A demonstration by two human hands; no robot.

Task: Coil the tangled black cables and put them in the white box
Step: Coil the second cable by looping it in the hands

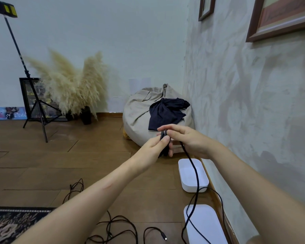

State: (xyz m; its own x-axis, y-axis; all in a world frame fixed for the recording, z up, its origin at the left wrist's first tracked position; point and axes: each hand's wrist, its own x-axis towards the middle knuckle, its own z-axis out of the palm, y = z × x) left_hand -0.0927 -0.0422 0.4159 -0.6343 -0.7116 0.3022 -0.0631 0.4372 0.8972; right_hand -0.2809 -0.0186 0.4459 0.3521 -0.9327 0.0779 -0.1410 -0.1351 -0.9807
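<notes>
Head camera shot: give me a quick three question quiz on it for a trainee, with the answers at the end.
1. True or false: the white box already holds a coiled cable.
2. Of the left hand and right hand, which grips the black cable bundle? A) only left B) only right C) both
3. Fill in: the loose cables on the floor lie to the ___ of the white lid.
Key: 1 false; 2 C; 3 left.

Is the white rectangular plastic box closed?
No, the white rectangular plastic box sits open; its flat white lid lies apart on the floor.
</notes>
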